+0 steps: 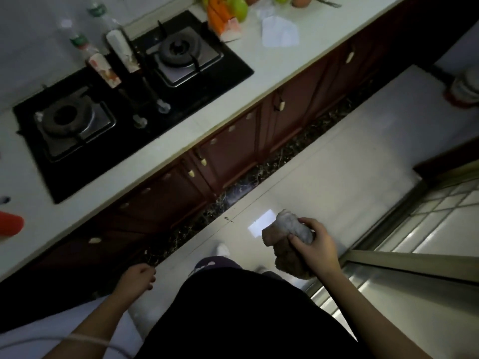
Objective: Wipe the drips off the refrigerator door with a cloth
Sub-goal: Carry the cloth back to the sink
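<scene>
While the hob (129,99) occupies the desk (259,81) at left, the left hand (138,277) hangs loosely curled and empty near the cabinets (228,156). The fingers (309,222) of the right hand (320,244) grip the bunched cloth (285,237) over the floor (337,164), beside the door track (404,263).

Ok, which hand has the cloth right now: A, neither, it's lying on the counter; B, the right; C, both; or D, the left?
B: the right hand grips the bunched cloth, while the left hand hangs loose with nothing in it.
</scene>
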Demonstrator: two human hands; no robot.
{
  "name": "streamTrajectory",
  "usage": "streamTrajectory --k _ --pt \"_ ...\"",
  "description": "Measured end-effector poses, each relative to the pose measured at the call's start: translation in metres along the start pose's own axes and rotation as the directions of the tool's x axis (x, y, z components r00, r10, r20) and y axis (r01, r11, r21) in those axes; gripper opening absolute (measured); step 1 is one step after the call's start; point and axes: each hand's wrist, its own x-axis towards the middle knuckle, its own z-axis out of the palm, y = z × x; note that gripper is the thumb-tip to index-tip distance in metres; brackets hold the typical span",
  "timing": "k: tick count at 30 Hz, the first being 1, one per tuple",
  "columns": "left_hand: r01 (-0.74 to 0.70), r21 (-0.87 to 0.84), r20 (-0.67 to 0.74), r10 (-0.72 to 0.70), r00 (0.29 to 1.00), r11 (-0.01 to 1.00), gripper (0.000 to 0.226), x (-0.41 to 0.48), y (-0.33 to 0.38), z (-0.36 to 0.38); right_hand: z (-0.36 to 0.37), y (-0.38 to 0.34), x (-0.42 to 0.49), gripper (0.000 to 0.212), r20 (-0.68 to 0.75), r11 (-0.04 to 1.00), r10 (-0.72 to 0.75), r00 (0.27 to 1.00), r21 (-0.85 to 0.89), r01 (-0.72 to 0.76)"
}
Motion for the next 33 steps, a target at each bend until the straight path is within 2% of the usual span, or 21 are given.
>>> streamTrajectory --k 6,12,15,19,23,28,33 --pt "-0.104 0.24 0.111 0.079 0.991 0.965 0.028 0.058 0.124 0.029 -0.067 0.021 0.043 0.043 -0.198 0.99 0.111 0.974 0.107 -0.091" --pt "-0.272 0.409 0.266 0.172 0.949 0.871 0.028 0.12 0.299 0.085 -0.13 0.038 0.077 0.044 -0.386 0.946 0.306 0.87 0.229 -0.231" --pt "-0.425 0.462 0.37 0.267 0.89 0.778 0.031 0.125 0.398 0.124 -0.16 0.039 0.097 0.047 -0.466 0.924 0.368 0.804 0.282 -0.259" --pt "-0.596 0.542 0.506 0.335 0.795 0.593 0.025 0.109 0.532 0.179 -0.199 0.04 0.129 0.044 -0.543 0.886 0.447 0.711 0.376 -0.269" --pt "-0.673 0.514 0.564 0.382 0.732 0.532 0.024 0.1 0.642 0.236 -0.241 0.044 0.167 0.043 -0.592 0.857 0.502 0.63 0.438 -0.271" --pt "-0.665 0.513 0.556 0.379 0.739 0.543 0.024 0.092 0.734 0.293 -0.308 0.061 0.236 0.045 -0.571 0.846 0.521 0.635 0.445 -0.294" --pt "-0.593 0.566 0.488 0.347 0.801 0.573 0.023 0.103 0.781 0.322 -0.399 0.066 0.324 0.044 -0.532 0.873 0.457 0.713 0.422 -0.245"
